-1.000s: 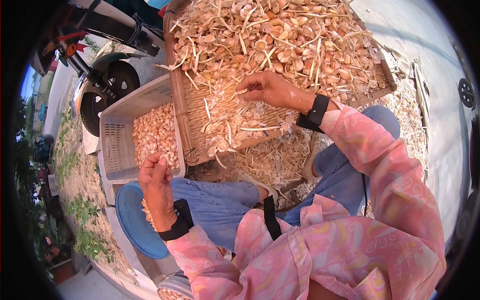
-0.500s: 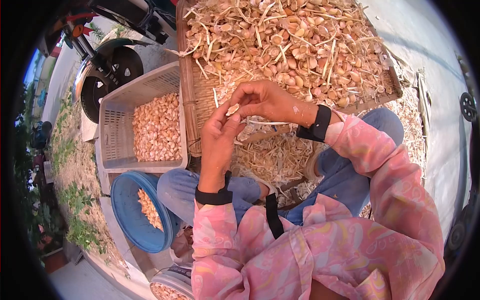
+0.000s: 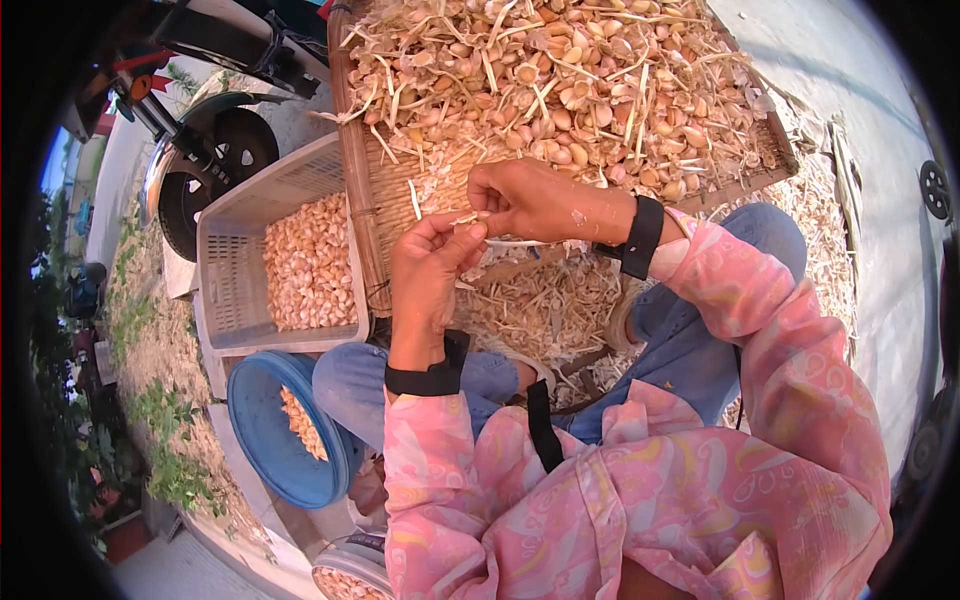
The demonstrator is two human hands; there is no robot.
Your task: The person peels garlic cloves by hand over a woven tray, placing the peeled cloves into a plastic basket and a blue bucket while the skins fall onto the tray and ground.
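Between the fingertips of both hands is a small pale garlic clove (image 3: 466, 218), partly covered by the fingers. My left hand (image 3: 428, 270) pinches it from the left with thumb and forefinger. From the right, my right hand (image 3: 550, 200) bends down over the clove, its thumb and forefinger closed on it. Both hands are above the near edge of a woven tray (image 3: 450, 183). Heaped on that tray are loose garlic cloves (image 3: 570, 110) with dry stalks and skins.
Left of the tray stands a white plastic crate (image 3: 225, 275) holding cloves. Nearer are a blue bucket (image 3: 262, 440) with some cloves and a white bucket (image 3: 375, 556) of cloves. Garlic husks (image 3: 550, 305) litter the ground between my legs. A wheeled vehicle (image 3: 240, 145) stands at upper left.
My fingers have closed further over the clove, and my right hand's fingers have turned downward. The tray and containers appear slightly shifted with the camera's movement.
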